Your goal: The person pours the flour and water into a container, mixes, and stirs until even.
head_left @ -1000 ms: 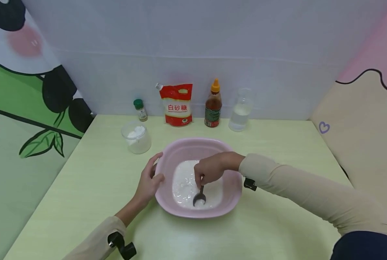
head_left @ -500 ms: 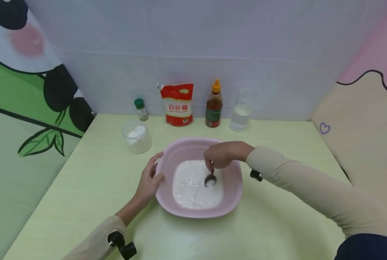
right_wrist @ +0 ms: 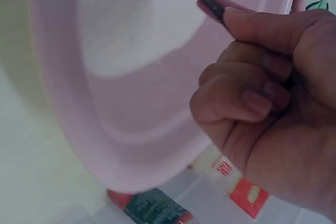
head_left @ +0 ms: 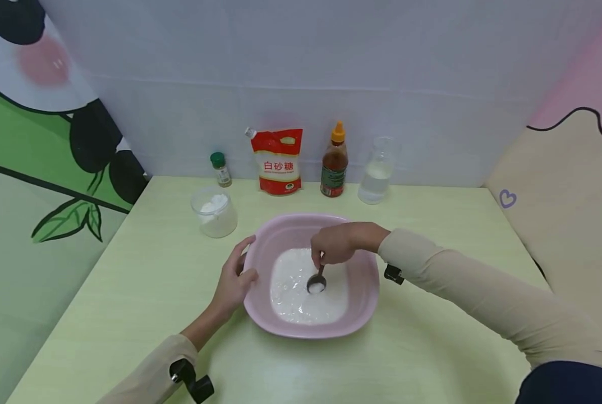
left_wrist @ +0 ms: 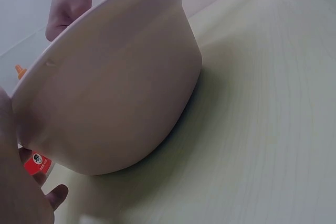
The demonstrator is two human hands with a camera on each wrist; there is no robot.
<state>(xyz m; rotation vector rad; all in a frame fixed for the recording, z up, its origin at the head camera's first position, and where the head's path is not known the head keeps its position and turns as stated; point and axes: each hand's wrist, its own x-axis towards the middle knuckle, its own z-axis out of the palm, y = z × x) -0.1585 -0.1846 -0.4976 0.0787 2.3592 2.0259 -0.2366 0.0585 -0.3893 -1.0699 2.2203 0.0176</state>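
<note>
At the middle of the pale table (head_left: pixel 432 224), a pink basin (head_left: pixel 363 303) contains glossy white liquid (head_left: pixel 301 308); the left hand (head_left: pixel 234 280) grips its left rim, thumb lapped over the edge and fingers against the outside. The right hand (head_left: pixel 336 244) pinches the handle of a dark spoon (head_left: pixel 318 275) between thumb and forefinger, the other fingers curled toward the palm; the spoon's bowl, bearing some white matter, lies over the middle of the liquid. The basin appears already supplied with its liquid and the spoon work seems under way; how much is left cannot be judged. On the far side, a clear jar (head_left: pixel 225 229) of white pieces, a green-capped bottle (head_left: pixel 221 169), a red pouch (head_left: pixel 279 163), an orange-capped bottle (head_left: pixel 334 168) and a partly filled carafe (head_left: pixel 375 178) stand apart from both hands. Whether the spoon touches the liquid is hard to make out. The right hand hides part of the basin's far right; the left wrist view shows only its outer wall, and the right wrist view cuts off the spoon's bowl.
</note>
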